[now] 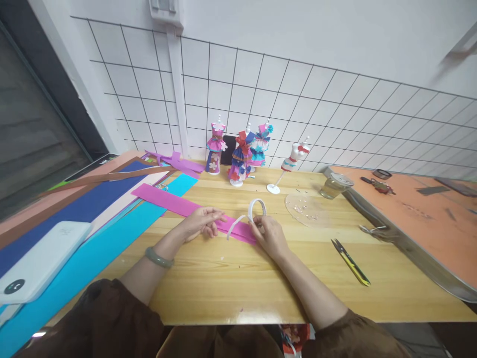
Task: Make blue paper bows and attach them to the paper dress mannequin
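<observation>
A magenta strip (167, 200) lies slantwise across the wooden table. My left hand (204, 222), with a bangle on the wrist, rests over the strip's middle, its fingers curled; whether it holds anything is hidden. At the strip's right end my right hand (271, 235) pinches a white roll of tape (257, 203), which stands on edge. A loose length of tape (235, 226) curves from the roll down over the strip, between my two hands.
Yellow-black snips (351, 262) lie at right, near a lidded cup (336, 185) and a clear disc (305, 210). Small dressed mannequins (242, 156) stand behind. A phone-like white device (46, 261) and blue sheets (137, 228) are at left; an orange-topped tray (421, 219) is far right.
</observation>
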{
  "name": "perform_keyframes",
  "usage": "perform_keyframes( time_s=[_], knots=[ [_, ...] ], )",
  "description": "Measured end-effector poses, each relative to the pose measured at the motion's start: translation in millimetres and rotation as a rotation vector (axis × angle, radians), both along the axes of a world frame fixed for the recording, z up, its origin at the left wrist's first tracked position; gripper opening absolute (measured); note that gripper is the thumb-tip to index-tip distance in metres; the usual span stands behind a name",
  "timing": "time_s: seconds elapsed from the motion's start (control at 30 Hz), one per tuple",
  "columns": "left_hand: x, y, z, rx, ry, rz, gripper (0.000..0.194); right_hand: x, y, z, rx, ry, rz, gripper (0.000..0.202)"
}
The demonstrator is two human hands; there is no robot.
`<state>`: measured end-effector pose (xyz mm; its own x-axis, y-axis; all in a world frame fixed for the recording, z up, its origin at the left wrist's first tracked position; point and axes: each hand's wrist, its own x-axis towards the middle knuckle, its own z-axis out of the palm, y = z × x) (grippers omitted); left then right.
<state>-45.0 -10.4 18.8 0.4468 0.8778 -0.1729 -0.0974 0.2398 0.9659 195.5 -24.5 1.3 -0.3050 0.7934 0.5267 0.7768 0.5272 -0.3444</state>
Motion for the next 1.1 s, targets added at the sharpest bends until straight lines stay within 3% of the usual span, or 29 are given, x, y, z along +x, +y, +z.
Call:
perform_keyframes(
  time_s=[0.33,1.1],
  knots=[
    [12.2,-11.0,0.1,-0.033,0.057,-0.298,0.028,-4.2,0.1,-5.1,0.122,-0.112,0.079,0.014],
    [20.3,-16.7,-2.8,-0.025,0.122,-0.385,0.030,-5.4,-1.4,1.7,0.137,-0.049,0.032,0.010]
  ],
)
